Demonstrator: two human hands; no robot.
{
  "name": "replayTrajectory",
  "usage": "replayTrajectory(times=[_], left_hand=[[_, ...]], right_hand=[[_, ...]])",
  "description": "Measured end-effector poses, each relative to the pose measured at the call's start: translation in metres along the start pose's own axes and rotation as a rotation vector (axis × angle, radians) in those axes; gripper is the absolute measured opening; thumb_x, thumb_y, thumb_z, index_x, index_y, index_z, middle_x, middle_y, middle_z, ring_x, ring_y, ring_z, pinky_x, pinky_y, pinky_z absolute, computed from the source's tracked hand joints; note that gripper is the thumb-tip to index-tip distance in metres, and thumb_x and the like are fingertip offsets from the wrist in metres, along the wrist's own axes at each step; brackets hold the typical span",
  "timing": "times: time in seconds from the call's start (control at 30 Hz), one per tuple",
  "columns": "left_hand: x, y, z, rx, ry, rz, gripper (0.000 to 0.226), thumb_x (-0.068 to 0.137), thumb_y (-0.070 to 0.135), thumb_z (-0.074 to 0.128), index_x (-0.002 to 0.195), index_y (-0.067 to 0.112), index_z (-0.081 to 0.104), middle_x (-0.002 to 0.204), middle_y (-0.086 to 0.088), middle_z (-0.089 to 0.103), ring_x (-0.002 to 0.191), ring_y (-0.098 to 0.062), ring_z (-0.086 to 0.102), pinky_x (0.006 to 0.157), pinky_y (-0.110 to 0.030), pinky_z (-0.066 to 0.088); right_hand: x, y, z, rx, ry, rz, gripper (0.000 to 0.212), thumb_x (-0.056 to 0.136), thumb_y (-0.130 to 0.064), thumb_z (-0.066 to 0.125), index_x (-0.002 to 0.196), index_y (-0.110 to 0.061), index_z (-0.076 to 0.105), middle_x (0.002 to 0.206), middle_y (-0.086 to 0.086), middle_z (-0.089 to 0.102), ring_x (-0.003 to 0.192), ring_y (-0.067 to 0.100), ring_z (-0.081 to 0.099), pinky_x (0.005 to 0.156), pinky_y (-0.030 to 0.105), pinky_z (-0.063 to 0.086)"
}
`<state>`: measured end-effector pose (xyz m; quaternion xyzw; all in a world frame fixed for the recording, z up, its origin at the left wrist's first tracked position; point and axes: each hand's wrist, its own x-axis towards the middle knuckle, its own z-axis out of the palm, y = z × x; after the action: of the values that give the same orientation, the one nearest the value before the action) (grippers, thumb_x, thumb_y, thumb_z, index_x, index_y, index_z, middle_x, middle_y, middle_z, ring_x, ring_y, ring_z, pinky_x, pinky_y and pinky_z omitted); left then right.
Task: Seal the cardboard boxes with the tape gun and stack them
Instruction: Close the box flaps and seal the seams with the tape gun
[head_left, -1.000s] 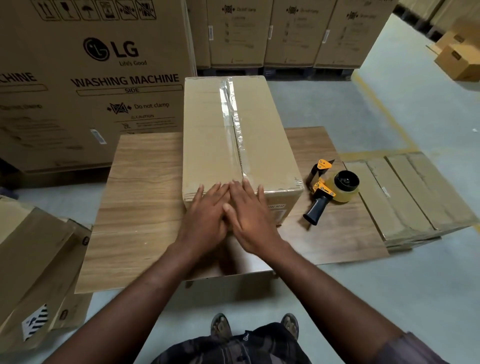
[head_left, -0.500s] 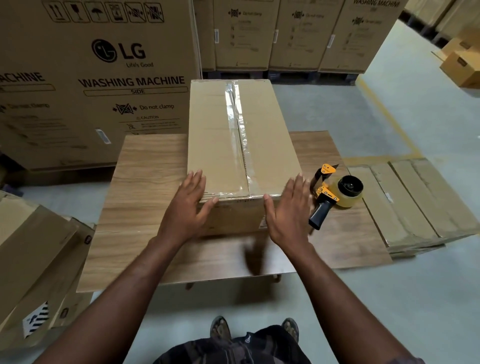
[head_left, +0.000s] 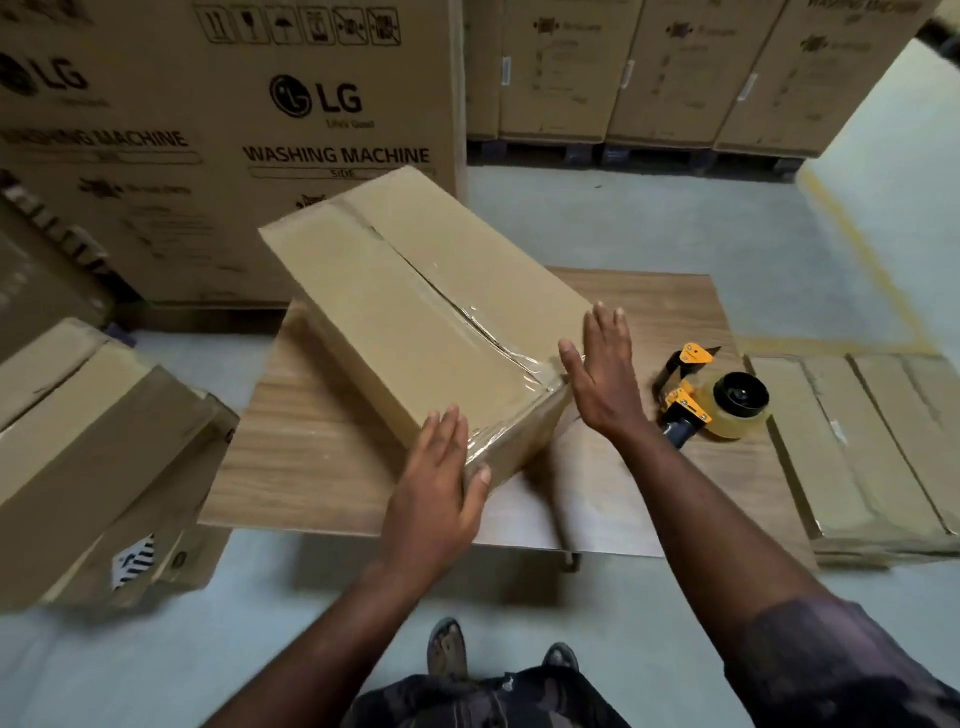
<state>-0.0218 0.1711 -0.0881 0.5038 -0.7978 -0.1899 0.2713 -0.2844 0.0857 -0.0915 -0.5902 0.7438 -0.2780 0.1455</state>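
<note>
The taped-shut cardboard box (head_left: 415, 332), contents hidden, is sitting on the wooden table (head_left: 311, 467) between two flat, open hands, the left hand (head_left: 436, 499) pressing its near corner and the right hand (head_left: 602, 374) touching its end, its long axis angling away leftward, the tape gun (head_left: 711, 402) lying just right of the right hand.

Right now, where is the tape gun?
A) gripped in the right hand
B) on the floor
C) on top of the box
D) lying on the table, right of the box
D: the tape gun lies on the wooden table, and the open right hand holds nothing.
</note>
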Motion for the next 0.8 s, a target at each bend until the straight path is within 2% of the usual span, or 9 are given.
replayTrajectory(times=[0.1,0.17,0.27,0.37,0.47,0.57,0.63,0.7,0.8], left_hand=[[-0.001,0.015,-0.005,-0.021,0.041,-0.024,0.058,0.098,0.042,0.045,0.147,0.011,0.05,0.155,0.002,0.043,0.144,-0.015,0.033,0.119,-0.031,0.027],[0.008,0.012,-0.013,-0.153,0.107,-0.078,0.046,0.098,0.035,0.047,0.137,0.014,0.062,0.142,0.008,0.056,0.131,-0.007,0.046,0.113,-0.033,0.037],[0.022,-0.001,-0.023,-0.394,0.162,-0.218,0.033,0.096,0.025,0.052,0.124,0.019,0.07,0.126,0.011,0.068,0.121,0.0,0.057,0.107,-0.034,0.046],[0.029,-0.001,-0.025,-0.514,0.124,-0.282,0.031,0.095,0.024,0.052,0.119,0.018,0.072,0.119,0.005,0.072,0.116,-0.006,0.065,0.106,-0.038,0.05],[0.029,0.006,-0.02,-0.31,0.157,-0.176,0.032,0.093,0.022,0.055,0.117,0.015,0.075,0.117,0.005,0.073,0.113,0.001,0.062,0.103,-0.028,0.048],[0.03,0.009,-0.009,-0.101,0.125,-0.072,0.035,0.093,0.026,0.054,0.122,0.02,0.073,0.126,0.008,0.069,0.119,-0.005,0.058,0.103,-0.035,0.046],[0.031,0.006,-0.004,0.005,0.06,-0.044,0.038,0.095,0.029,0.051,0.129,0.025,0.068,0.136,0.012,0.063,0.128,-0.007,0.053,0.108,-0.041,0.038],[0.039,0.003,0.0,0.042,0.012,-0.021,0.041,0.095,0.027,0.052,0.135,0.025,0.064,0.142,0.012,0.058,0.134,-0.007,0.047,0.116,-0.046,0.027],[0.06,0.0,-0.001,0.071,-0.053,-0.041,0.045,0.1,0.024,0.054,0.144,0.022,0.054,0.151,0.009,0.049,0.142,-0.009,0.038,0.123,-0.05,0.017]], right_hand=[[0.015,-0.022,0.002,-0.076,-0.045,0.074,0.073,0.107,-0.054,0.031,0.159,-0.003,0.025,0.171,0.012,0.009,0.158,0.03,-0.003,0.125,0.059,0.004],[-0.004,-0.049,0.005,-0.107,-0.081,0.099,0.076,0.106,-0.055,0.031,0.159,-0.002,0.024,0.17,0.017,0.008,0.157,0.034,-0.001,0.123,0.063,0.001],[-0.076,-0.092,0.021,-0.143,-0.288,-0.148,0.092,0.1,-0.068,0.029,0.162,-0.004,0.004,0.171,0.012,-0.011,0.157,0.028,-0.016,0.121,0.06,-0.014],[-0.122,-0.096,0.036,-0.285,-0.347,-0.339,0.097,0.095,-0.068,0.037,0.163,-0.007,0.004,0.171,0.011,-0.011,0.157,0.028,-0.017,0.122,0.065,-0.006],[-0.114,-0.081,0.03,-0.245,-0.287,-0.405,0.076,0.097,-0.05,0.041,0.161,-0.01,0.028,0.17,0.009,0.017,0.158,0.028,0.011,0.12,0.069,0.012],[-0.096,-0.047,0.002,-0.145,-0.385,-0.449,0.078,0.096,-0.055,0.035,0.163,-0.016,0.024,0.172,0.002,0.011,0.159,0.022,0.005,0.123,0.063,-0.004],[-0.078,-0.012,-0.026,-0.113,-0.455,-0.47,0.078,0.098,-0.054,0.045,0.164,-0.022,0.018,0.171,-0.005,0.005,0.158,0.015,-0.002,0.124,0.056,-0.011],[-0.055,0.019,-0.054,-0.12,-0.494,-0.432,0.08,0.098,-0.037,0.064,0.163,-0.027,0.019,0.169,-0.011,0.004,0.156,0.011,-0.003,0.126,0.055,-0.005],[-0.041,0.027,-0.072,-0.251,-0.389,-0.321,0.082,0.093,-0.014,0.067,0.162,-0.028,0.025,0.17,-0.011,0.011,0.158,0.014,0.003,0.126,0.057,0.004]])
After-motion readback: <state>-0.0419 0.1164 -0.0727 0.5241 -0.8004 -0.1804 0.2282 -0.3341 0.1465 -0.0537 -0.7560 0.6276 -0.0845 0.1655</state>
